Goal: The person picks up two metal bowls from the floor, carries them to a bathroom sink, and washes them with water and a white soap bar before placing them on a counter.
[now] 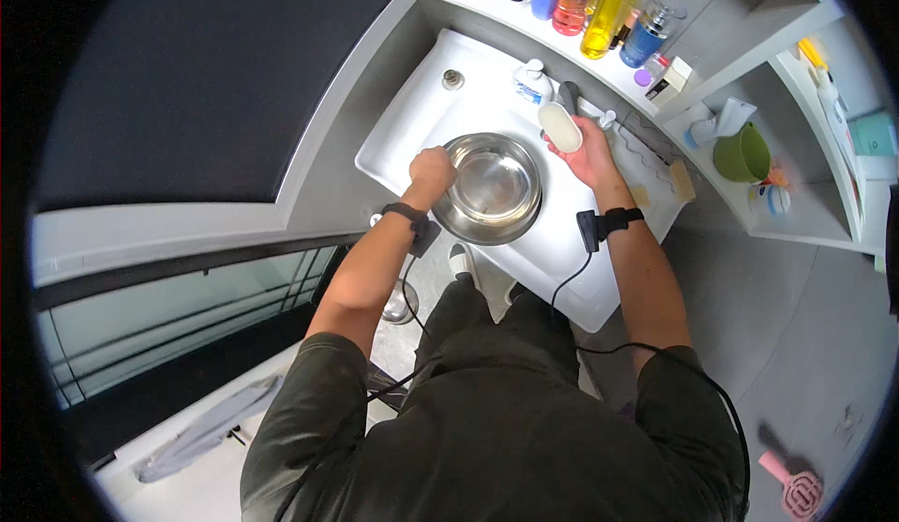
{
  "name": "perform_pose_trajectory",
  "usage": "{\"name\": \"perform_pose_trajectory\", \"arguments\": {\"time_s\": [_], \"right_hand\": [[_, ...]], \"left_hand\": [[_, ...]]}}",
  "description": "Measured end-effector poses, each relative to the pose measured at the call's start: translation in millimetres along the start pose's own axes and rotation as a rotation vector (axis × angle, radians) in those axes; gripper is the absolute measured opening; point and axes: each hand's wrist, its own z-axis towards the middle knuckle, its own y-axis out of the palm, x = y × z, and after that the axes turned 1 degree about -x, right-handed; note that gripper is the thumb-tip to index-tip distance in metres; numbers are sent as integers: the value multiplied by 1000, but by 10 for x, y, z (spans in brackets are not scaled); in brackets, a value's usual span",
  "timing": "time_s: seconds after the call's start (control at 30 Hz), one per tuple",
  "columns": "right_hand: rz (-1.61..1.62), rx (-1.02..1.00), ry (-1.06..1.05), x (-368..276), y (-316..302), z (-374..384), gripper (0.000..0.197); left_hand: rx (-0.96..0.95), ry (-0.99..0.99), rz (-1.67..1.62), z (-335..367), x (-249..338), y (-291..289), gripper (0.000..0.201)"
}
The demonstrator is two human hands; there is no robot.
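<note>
A round stainless steel basin (538,205) rests on the white sink, and its shiny metal bottom shows. At its left rim my left hand (433,170) is closed, gripping the edge with the fingers curled over. My right hand (588,152), to the right of the basin, is turned palm up. It holds a cream-white oval thing with a grey edge (562,129), whose exact kind I cannot make out. Just behind this oval thing stands a dark grey upright piece (568,96), partly hidden. A white pump bottle (533,82) stands at the back of the sink.
The white sink (398,143) has a metal drain fitting (453,79) at its far left. Along the back, a shelf carries a red bottle (572,2), a yellow bottle (611,12) and a blue bottle (646,40). A green cup (743,154) sits in the right shelf.
</note>
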Motion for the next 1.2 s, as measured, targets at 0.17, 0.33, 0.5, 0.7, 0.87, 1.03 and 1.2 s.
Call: {"name": "perform_pose_trajectory", "arguments": {"time_s": [0.17, 0.33, 0.5, 0.7, 0.87, 1.03, 1.2], "right_hand": [[26, 26, -53, -77, 76, 29, 41], [36, 89, -93, -96, 101, 92, 38], [-157, -19, -265, -85, 188, 120, 37], [-171, 58, -266, 102, 103, 0, 39], [-1095, 181, -525, 317, 35, -177, 43], [-830, 360, -218, 829, -506, -179, 51], [-1664, 353, -187, 1336, -444, -173, 50]], "left_hand": [[-66, 57, -8, 194, 186, 144, 27], [-91, 100, -39, 440, 251, 345, 26], [-114, 186, -58, 497, 313, 485, 25], [-146, 204, -3, 493, 360, 493, 25], [-127, 237, 19, 535, 322, 561, 27], [-184, 224, 48, 472, 429, 523, 28], [-164, 256, 23, 430, 357, 619, 27]]}}
